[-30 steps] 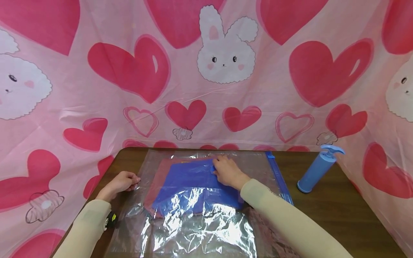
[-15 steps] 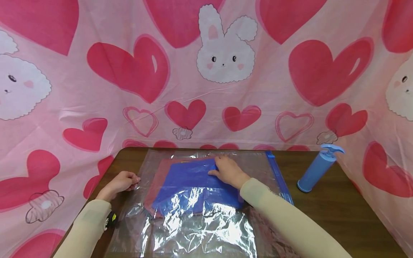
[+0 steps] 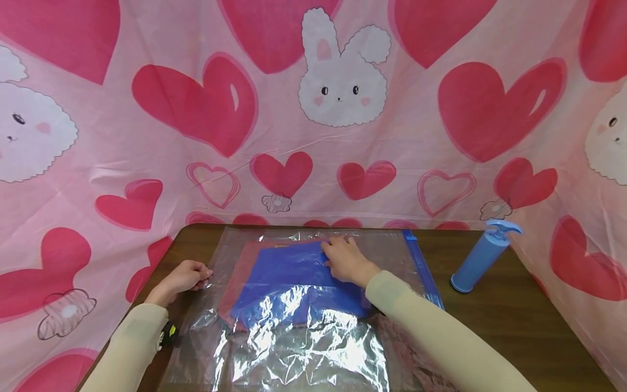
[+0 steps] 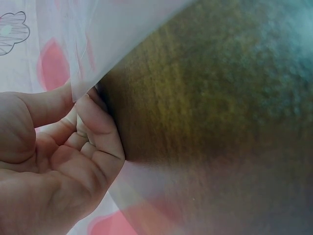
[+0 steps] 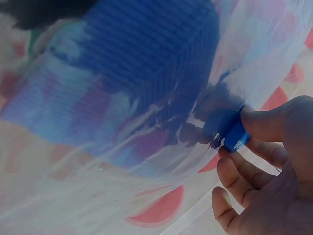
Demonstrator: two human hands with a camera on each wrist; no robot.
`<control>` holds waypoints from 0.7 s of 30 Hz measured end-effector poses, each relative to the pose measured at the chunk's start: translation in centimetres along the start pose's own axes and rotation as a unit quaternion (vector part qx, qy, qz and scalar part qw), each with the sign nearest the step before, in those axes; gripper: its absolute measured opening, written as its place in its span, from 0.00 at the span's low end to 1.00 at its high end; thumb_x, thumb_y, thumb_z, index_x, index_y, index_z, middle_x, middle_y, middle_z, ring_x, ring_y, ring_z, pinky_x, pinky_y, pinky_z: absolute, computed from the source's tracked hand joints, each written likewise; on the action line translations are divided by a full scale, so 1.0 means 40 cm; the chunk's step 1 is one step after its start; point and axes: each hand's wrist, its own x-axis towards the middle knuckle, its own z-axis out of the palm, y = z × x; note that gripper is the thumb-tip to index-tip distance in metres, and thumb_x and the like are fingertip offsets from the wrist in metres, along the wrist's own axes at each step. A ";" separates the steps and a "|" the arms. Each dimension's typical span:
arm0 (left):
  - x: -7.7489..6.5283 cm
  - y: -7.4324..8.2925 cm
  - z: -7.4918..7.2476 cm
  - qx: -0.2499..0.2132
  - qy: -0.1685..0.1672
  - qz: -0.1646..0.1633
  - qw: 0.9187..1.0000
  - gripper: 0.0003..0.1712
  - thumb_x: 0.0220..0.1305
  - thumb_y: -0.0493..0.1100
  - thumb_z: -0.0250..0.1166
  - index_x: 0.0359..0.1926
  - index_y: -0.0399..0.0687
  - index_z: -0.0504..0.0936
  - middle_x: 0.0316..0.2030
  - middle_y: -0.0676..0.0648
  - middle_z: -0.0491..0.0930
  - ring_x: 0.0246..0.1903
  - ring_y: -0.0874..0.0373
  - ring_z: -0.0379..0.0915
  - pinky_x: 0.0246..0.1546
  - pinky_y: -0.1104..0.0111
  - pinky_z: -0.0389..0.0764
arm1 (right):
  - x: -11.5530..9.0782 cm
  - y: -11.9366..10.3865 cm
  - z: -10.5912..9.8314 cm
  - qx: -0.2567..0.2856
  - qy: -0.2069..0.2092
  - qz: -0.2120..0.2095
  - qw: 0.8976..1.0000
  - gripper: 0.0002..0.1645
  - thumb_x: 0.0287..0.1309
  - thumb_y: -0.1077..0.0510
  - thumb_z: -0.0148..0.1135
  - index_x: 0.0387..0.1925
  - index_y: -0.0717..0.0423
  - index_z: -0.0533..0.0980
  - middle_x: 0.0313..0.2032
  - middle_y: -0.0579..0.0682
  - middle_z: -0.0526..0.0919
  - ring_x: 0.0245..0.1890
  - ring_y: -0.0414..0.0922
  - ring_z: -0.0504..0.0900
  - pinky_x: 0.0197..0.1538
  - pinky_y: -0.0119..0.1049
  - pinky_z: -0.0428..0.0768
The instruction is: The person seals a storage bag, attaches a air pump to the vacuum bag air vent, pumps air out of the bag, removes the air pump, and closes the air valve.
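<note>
A large clear vacuum storage bag (image 3: 384,247) lies flat across the table, its plastic creased and shiny at the front. Inside it is a folded blue knitted garment (image 3: 286,267) over a pinkish-red cloth (image 3: 239,275). My right hand (image 3: 346,260) is over the far part of the bag; thumb and fingers pinch a small blue valve cap (image 5: 236,135) on the plastic. Over at the left side, my left hand (image 3: 185,276) pinches the bag's edge between thumb and forefinger, and in the left wrist view the clear film (image 4: 105,58) rises from that pinch.
A blue hand pump (image 3: 479,261) stands on the brown table (image 3: 509,321) at the right. The bag's blue zip strip (image 3: 425,272) runs down its right side. Behind the table hangs a pink curtain (image 3: 313,141) with hearts and rabbits.
Half a second ago my right thumb was spread away from the cap; now thumb and fingers have closed in on it again. The left hand and the bag have stayed in place.
</note>
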 end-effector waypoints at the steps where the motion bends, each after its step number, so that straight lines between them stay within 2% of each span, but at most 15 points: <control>1: 0.000 0.000 0.000 0.001 0.000 0.002 1.000 0.14 0.77 0.35 0.59 0.32 0.32 0.81 0.24 0.47 0.75 0.28 0.54 0.71 0.31 0.64 0.76 | -0.001 -0.001 0.000 0.000 -0.003 -0.001 1.000 0.16 0.67 0.58 0.69 0.54 0.53 0.78 0.54 0.57 0.81 0.61 0.58 0.77 0.63 0.61 0.69; 4: 0.000 -0.001 0.000 0.002 0.002 0.005 1.000 0.14 0.77 0.35 0.59 0.31 0.32 0.81 0.24 0.48 0.74 0.27 0.54 0.71 0.31 0.64 0.75 | -0.002 -0.002 0.000 0.011 -0.014 -0.001 1.000 0.18 0.67 0.59 0.68 0.56 0.52 0.77 0.57 0.57 0.80 0.64 0.58 0.75 0.65 0.62 0.68; 6: -0.001 -0.002 0.001 0.005 0.001 0.009 1.000 0.14 0.77 0.34 0.59 0.30 0.32 0.80 0.23 0.48 0.74 0.27 0.54 0.71 0.30 0.65 0.75 | -0.002 -0.001 0.002 0.022 -0.014 0.001 1.000 0.23 0.68 0.57 0.68 0.61 0.55 0.75 0.60 0.58 0.79 0.66 0.58 0.74 0.68 0.63 0.66; 9: 0.000 -0.002 0.001 0.005 0.001 0.009 1.000 0.15 0.76 0.34 0.59 0.30 0.32 0.80 0.23 0.48 0.74 0.27 0.54 0.71 0.30 0.65 0.75 | 0.000 0.002 0.003 0.033 -0.006 0.016 0.999 0.34 0.69 0.48 0.69 0.68 0.59 0.71 0.63 0.61 0.78 0.67 0.59 0.74 0.69 0.64 0.66; 11: 0.000 -0.001 0.001 0.005 0.001 0.010 1.000 0.15 0.76 0.34 0.59 0.29 0.32 0.80 0.23 0.48 0.74 0.27 0.54 0.71 0.30 0.65 0.75 | 0.002 0.005 0.007 0.035 0.009 0.022 0.999 0.39 0.68 0.42 0.69 0.68 0.62 0.72 0.61 0.61 0.79 0.64 0.60 0.76 0.68 0.62 0.70; 14: 0.001 -0.001 0.000 0.005 0.002 0.008 1.000 0.15 0.76 0.35 0.59 0.29 0.33 0.80 0.23 0.48 0.74 0.27 0.54 0.71 0.30 0.65 0.75 | 0.006 0.010 0.010 0.041 0.035 0.016 0.998 0.32 0.66 0.40 0.71 0.55 0.63 0.79 0.46 0.59 0.85 0.51 0.57 0.84 0.58 0.55 0.80; 17: 0.002 -0.001 -0.001 0.007 0.002 0.006 1.000 0.15 0.76 0.35 0.59 0.30 0.33 0.81 0.24 0.48 0.74 0.28 0.54 0.71 0.31 0.64 0.76 | 0.009 0.015 0.012 0.049 0.056 -0.009 0.997 0.20 0.65 0.47 0.74 0.38 0.61 0.81 0.30 0.54 0.81 0.36 0.53 0.84 0.44 0.49 0.84; 19: 0.003 -0.001 -0.002 0.007 0.002 0.003 1.000 0.14 0.77 0.35 0.59 0.30 0.33 0.81 0.24 0.47 0.74 0.28 0.54 0.71 0.32 0.64 0.76 | 0.009 0.018 0.013 0.055 0.063 -0.024 0.996 0.17 0.65 0.50 0.75 0.33 0.59 0.80 0.27 0.52 0.79 0.32 0.53 0.83 0.41 0.48 0.84; 21: 0.002 -0.002 -0.002 0.007 0.001 0.003 1.000 0.14 0.77 0.35 0.59 0.31 0.32 0.81 0.24 0.47 0.75 0.28 0.54 0.71 0.32 0.64 0.76 | 0.008 0.019 0.014 0.053 0.069 -0.040 0.995 0.15 0.64 0.53 0.76 0.33 0.59 0.80 0.29 0.52 0.80 0.34 0.54 0.84 0.43 0.49 0.84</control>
